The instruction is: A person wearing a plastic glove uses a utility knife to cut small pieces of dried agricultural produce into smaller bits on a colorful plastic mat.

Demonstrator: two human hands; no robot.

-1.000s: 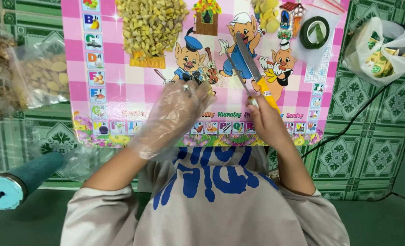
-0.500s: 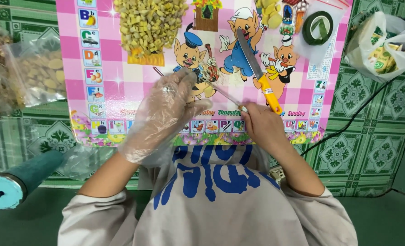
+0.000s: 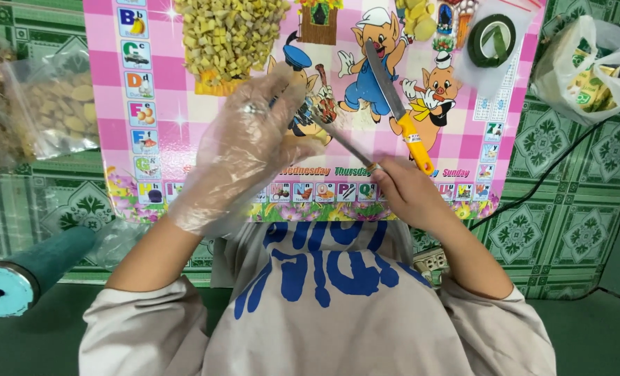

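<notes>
Heap of diced yellow-green pieces (image 3: 230, 35) lies cut at twelve o'clock; gloved left hand (image 3: 244, 150) half-open, bare right hand (image 3: 404, 191) pinching a thin metal rod (image 3: 345, 145), yellow-handled knife (image 3: 399, 108) idle

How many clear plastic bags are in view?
2 for sure: one bag of pale pieces left of the pink mat, one knotted bag at top right. Crumpled plastic at the left edge may be more bags.

A clear plastic zip bag of pale round pieces (image 3: 58, 111) lies at the left, just beside the big pink checked picture chart with cartoon pigs and small letter tiles (image 3: 456, 139). At the top right sits a knotted translucent white plastic bag holding green and yellow packets (image 3: 592, 66).
</notes>
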